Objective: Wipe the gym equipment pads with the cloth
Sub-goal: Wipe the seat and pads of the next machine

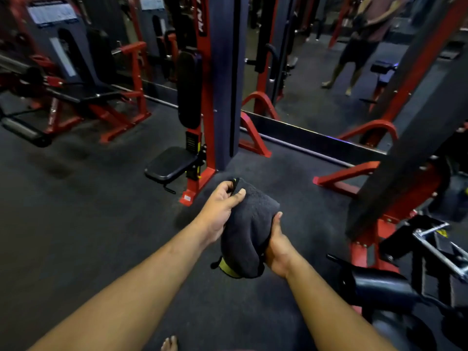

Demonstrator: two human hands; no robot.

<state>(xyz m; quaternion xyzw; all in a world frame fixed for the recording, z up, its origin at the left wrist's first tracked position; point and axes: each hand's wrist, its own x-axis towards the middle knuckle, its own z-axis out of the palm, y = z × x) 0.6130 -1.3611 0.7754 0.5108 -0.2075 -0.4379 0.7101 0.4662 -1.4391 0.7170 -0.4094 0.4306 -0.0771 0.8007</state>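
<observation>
Both hands grasp a dark grey cloth (249, 229) in the lower middle of the frame, above the dark floor (76, 211). The left hand (222, 206) pinches the cloth's upper corner between thumb and curled fingers; the right hand (277, 247) clutches its lower right side, fingers wrapped under the fabric and thumb pointing up along the edge. The cloth hangs bunched between them, with a yellow-green trim (228, 268) showing at its bottom edge. It touches no pad.

Just above the hands, at frame centre, stands a red and dark machine upright (222, 79) with a black seat pad (170, 163) low on its left side and a long black back pad (189, 89) above that. At the lower right lies a black roller pad (379, 285) on a red-framed machine (415, 148). In the upper left sits another red machine with a black seat (83, 79). A mirror (316, 79) fills the upper right, showing a standing person (364, 39). A bare toe (170, 343) peeks in at the bottom edge.
</observation>
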